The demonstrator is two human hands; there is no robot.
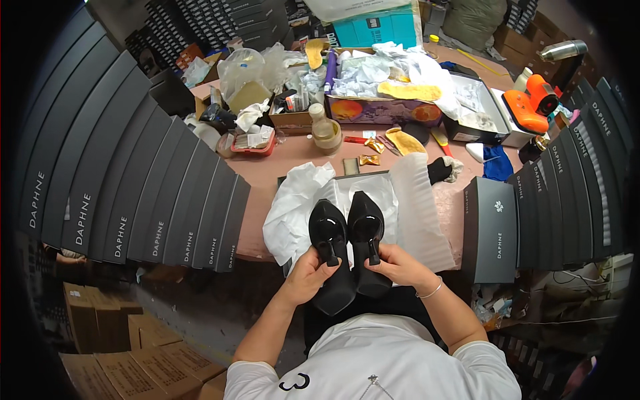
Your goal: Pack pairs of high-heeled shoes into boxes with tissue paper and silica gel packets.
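Black shoes (365, 227) side by side over the near edge of the table (251, 230), long axes running away from my body, toe direction unclear, my left fingers (309, 264) clamped on one, right fingers (392, 263) on the other

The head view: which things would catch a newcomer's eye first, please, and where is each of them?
Probably the glossy black shoes come first, near the middle of the picture, one in the left hand and one in the right hand. Next may be the dark grey boxes, lined up at both sides of the pinkish table. The bright orange device also stands out, toward the table's far right.
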